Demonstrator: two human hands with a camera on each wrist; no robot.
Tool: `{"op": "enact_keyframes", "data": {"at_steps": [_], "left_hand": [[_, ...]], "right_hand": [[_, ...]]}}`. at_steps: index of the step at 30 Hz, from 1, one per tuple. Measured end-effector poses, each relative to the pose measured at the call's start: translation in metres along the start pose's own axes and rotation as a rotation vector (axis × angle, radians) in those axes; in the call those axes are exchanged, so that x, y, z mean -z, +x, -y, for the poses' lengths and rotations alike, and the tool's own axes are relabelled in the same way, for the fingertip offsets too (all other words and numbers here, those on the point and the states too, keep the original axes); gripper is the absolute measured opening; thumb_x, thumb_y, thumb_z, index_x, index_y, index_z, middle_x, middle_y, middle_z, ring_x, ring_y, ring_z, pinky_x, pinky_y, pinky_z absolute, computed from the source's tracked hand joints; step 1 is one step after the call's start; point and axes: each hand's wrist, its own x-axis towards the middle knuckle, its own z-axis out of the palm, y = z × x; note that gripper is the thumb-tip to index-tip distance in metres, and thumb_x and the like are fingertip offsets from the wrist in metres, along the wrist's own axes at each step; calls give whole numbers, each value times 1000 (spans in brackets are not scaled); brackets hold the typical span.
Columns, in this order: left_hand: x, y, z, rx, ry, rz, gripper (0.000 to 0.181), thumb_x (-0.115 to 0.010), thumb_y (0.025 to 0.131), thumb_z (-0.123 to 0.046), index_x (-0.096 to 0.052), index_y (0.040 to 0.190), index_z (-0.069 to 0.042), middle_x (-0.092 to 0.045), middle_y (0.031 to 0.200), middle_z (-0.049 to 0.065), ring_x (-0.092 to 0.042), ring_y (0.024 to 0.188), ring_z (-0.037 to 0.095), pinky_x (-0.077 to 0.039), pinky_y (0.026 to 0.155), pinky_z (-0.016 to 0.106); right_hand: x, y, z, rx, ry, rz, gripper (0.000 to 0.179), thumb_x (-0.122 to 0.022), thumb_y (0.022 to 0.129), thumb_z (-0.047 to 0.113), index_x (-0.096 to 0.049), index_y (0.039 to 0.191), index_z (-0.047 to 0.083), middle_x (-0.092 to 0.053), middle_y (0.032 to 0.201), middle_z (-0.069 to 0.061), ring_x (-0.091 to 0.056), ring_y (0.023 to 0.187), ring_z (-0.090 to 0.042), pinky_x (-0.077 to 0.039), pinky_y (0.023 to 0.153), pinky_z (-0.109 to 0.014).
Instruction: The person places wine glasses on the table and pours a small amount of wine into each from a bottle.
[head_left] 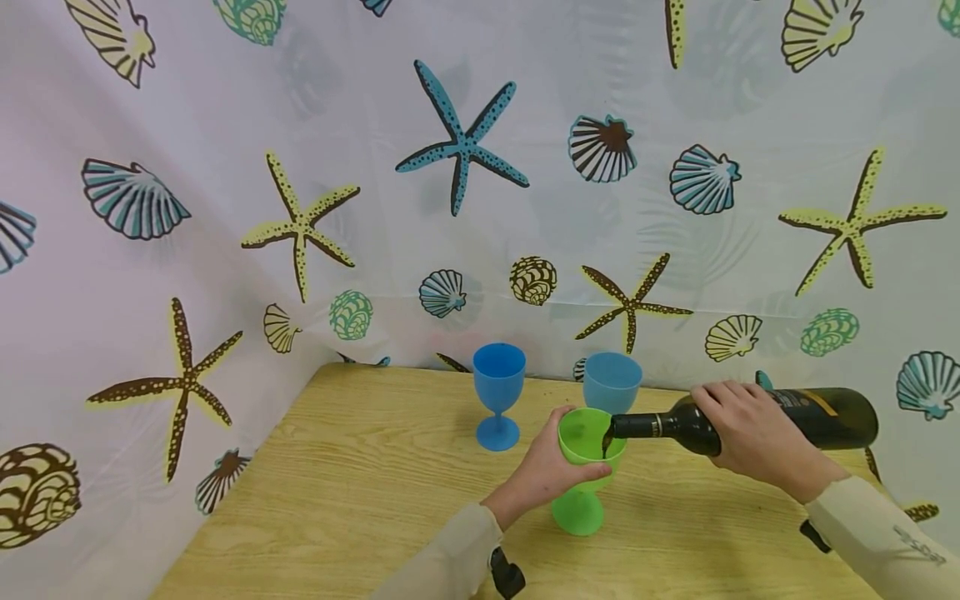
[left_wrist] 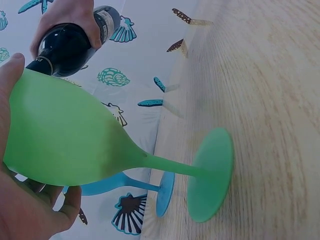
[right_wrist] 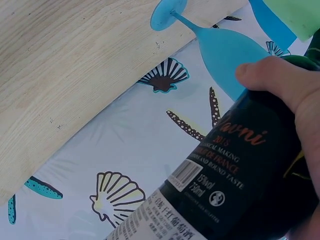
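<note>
My left hand point(head_left: 549, 463) grips the bowl of a green plastic goblet point(head_left: 579, 510), thumb and fingers wrapped round it near the rim. Its foot is down at the wooden table. From the right, my right hand point(head_left: 750, 429) holds a dark wine bottle point(head_left: 843, 417) round its body, nearly level. The bottle's mouth is over the goblet's rim, and a thin dark stream of wine point(head_left: 606, 442) runs from it into the bowl. In the left wrist view a darker shade shows low in the green bowl. Printed labels face the right wrist camera.
Behind the green goblet stands a light blue goblet point(head_left: 612, 382), partly hidden by it. A darker blue goblet point(head_left: 498, 379) is upright to its left. The wooden table point(head_left: 360, 467) meets a white curtain point(head_left: 360, 100) printed with shells and starfish at the back and left.
</note>
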Motion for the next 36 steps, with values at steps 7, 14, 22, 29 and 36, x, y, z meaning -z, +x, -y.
{"op": "enact_keyframes", "data": {"at_steps": [7, 14, 22, 29, 36], "left_hand": [[0, -1, -1, 6, -2, 0, 88, -80, 76, -32, -27, 144, -16, -52, 122, -1, -57, 104, 16, -50, 81, 30], [1, -2, -1, -1, -5, 1, 88, -80, 77, -32, -27, 145, -15, -52, 122, -1, -57, 103, 16, -50, 80, 31], [0, -1, 0, -7, -14, 0, 88, -81, 76, -31, -27, 144, -15, -52, 121, -1, -57, 101, 15, -50, 80, 30], [0, -1, 0, 5, -15, 0, 88, -80, 76, -32, -27, 144, -15, -52, 121, -2, -57, 102, 14, -50, 81, 29], [0, -1, 0, 1, -11, -5, 89, -81, 76, -31, -27, 144, -15, -52, 121, -2, -57, 103, 15, -50, 82, 29]], "right_hand": [[0, 0, 0, 0, -2, 4, 82, -94, 45, 30, -54, 110, 0, -58, 100, -16, -58, 87, -35, -48, 73, -51], [0, 0, 0, -5, 3, 9, 81, -94, 46, 29, -54, 110, 0, -59, 100, -16, -58, 87, -34, -48, 73, -51], [0, 1, 0, -6, -4, 14, 82, -94, 46, 30, -54, 111, 1, -58, 101, -16, -59, 88, -34, -48, 73, -51], [0, 2, 0, 0, -5, 11, 82, -94, 45, 31, -54, 110, 1, -58, 100, -16, -58, 87, -34, -48, 73, -51], [0, 2, 0, 4, -7, 5, 82, -94, 45, 31, -54, 110, 1, -59, 101, -16, -59, 87, -34, -48, 73, -51]]}}
